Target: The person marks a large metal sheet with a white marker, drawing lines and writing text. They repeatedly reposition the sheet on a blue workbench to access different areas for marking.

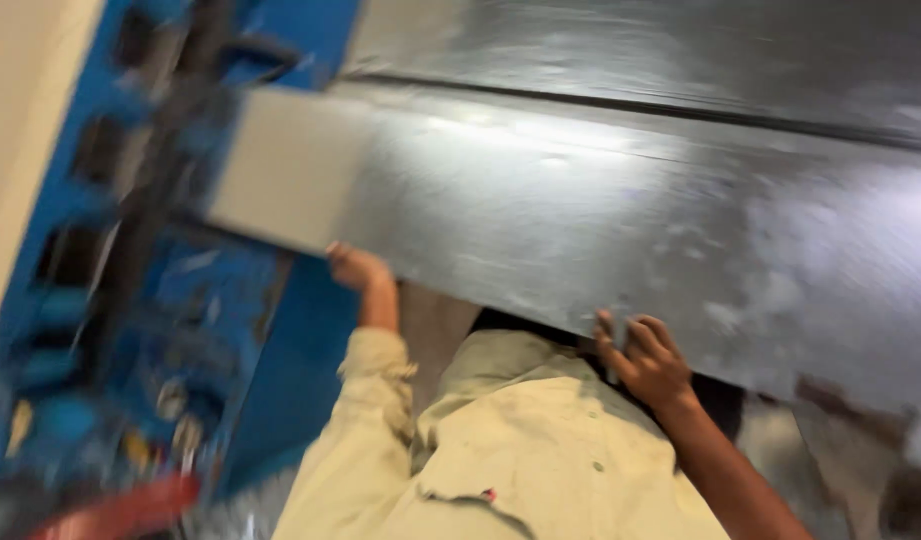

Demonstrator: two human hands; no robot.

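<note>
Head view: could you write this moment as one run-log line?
left hand: grip on near edge of metal sheet | right hand: fingers over same edge | blue machine frame at left | picture blurred

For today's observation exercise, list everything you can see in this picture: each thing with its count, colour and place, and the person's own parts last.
metal sheet: one, grey and shiny, large and flat, across the middle and right of the view, near edge at the hands.
dark seam: one, black line running across the metal near the top.
blue machine frame: one, blue with dark openings, blurred, along the left side.
red part: one, red, bottom left, too blurred to tell what it is.
shirt: one, beige, bottom centre.
left hand: one, gripping the near edge of the sheet, beige sleeve behind it.
right hand: one, fingers on the near edge of the sheet, bare forearm.
</note>
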